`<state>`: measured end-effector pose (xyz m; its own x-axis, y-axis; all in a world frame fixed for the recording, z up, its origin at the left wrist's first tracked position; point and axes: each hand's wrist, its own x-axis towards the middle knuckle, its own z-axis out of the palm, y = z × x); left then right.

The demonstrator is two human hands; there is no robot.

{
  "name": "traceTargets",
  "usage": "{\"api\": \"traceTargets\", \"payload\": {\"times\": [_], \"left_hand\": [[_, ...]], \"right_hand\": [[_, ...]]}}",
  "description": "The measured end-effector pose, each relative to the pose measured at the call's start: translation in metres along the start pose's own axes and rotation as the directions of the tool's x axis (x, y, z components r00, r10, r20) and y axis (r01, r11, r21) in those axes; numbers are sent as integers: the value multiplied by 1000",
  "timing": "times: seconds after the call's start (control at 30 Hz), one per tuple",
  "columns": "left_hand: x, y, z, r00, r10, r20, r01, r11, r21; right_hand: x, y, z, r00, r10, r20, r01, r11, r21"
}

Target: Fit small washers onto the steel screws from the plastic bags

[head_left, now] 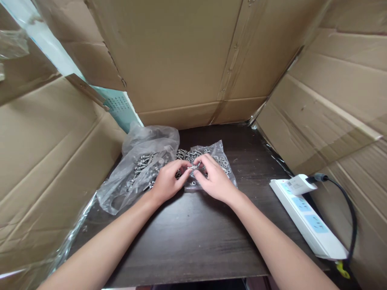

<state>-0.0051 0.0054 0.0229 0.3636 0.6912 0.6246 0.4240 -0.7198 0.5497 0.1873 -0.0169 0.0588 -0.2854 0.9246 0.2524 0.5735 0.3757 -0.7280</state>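
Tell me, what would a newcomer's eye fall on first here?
Probably the left hand and right hand, meeting mid-picture around a small metal fastener. Left of centre lies a crumpled clear plastic bag with metal bolts among its folds. At right, a white power strip holds a plugged-in adapter.

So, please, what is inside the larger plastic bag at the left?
Many metal bolts show inside the larger plastic bag. Its cloudy plastic blurs some of them; whatever the left hand covers cannot be seen.
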Motion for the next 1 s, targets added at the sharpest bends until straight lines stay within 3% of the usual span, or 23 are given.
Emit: {"api": "traceTargets", "payload": {"times": [0.2, 1.0], "left_hand": [[0, 1, 0, 1000, 4, 9, -4, 1000, 4], [-1, 1, 3, 998, 58, 2, -58, 998, -1]], "right_hand": [[0, 0, -1, 1000, 13, -28, -13, 1000, 17], [3, 1, -1, 999, -6, 41, 5, 1000, 26]]}}
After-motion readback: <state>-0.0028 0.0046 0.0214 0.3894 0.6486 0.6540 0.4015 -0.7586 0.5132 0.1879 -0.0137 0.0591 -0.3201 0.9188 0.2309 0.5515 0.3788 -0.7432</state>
